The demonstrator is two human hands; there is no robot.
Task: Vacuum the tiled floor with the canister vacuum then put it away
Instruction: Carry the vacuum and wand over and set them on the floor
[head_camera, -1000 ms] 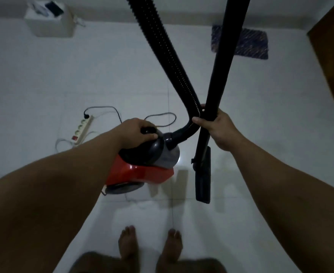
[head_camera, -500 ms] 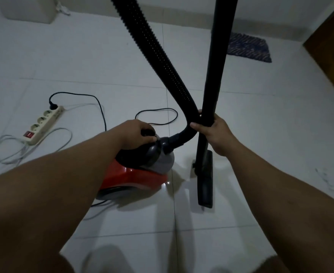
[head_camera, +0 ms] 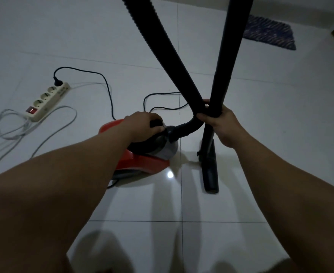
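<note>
Canister vacuum (head_camera: 142, 160): is being kept at frame centre on tiled floor (head_camera: 280, 134); likely heavy, rigid.
Left hand (head_camera: 142, 128): fingers are being curled over its top handle.
Right hand (head_camera: 219, 123): is being clamped round stiff wand (head_camera: 225, 66) and flexible hose (head_camera: 162, 46).
</note>
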